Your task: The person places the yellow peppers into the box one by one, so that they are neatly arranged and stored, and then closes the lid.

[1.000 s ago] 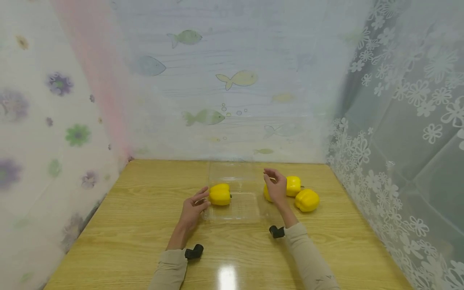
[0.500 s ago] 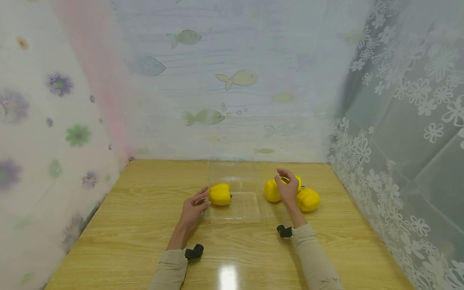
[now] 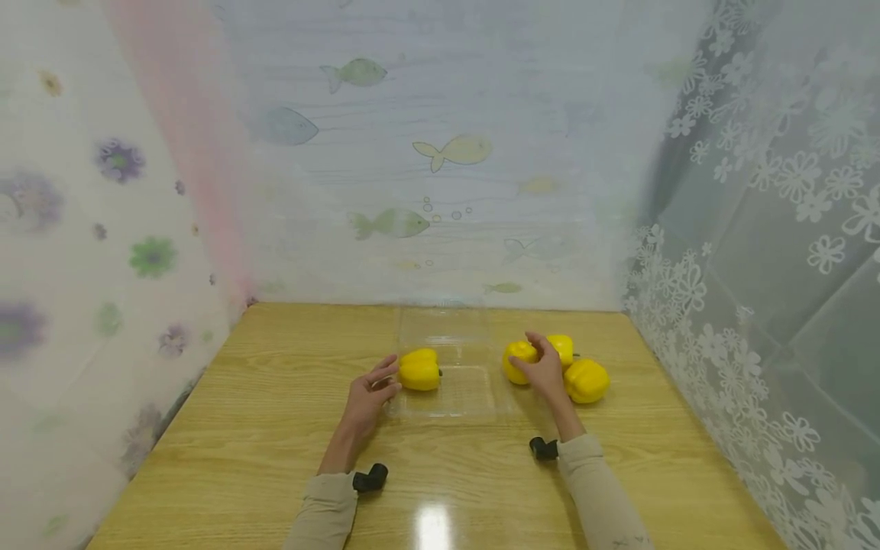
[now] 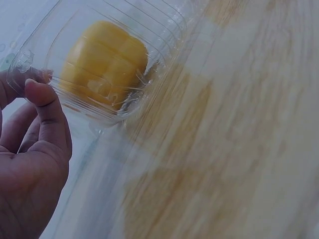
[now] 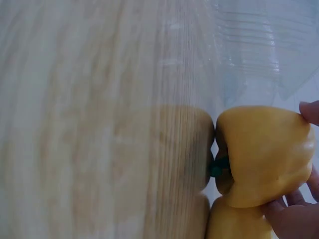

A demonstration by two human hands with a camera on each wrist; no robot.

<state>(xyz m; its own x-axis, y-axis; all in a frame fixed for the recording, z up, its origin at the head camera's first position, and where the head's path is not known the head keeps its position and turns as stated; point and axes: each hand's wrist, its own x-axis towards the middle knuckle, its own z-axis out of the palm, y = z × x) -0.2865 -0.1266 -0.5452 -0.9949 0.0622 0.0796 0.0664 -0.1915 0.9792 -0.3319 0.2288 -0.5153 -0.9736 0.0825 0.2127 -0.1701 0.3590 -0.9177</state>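
Gripping a yellow pepper point(image 3: 519, 349) toward the table's point(image 3: 275, 435) far right corner, the right hand point(image 3: 546, 374) half-hides a second pepper point(image 3: 564, 350); near the far edge, a clear container point(image 3: 469, 394), hard to make out, holds another pepper point(image 3: 418, 370). Left wrist view: the left hand point(image 4: 36, 154), cropped, pinches the container's rim. Right wrist: gripping fingers cut off, green stem point(image 5: 219, 167) facing the tabletop.

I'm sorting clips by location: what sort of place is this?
Probably a curtained-off work booth: a fish-print curtain behind, a flower-print curtain at left, and a wood-grain table.
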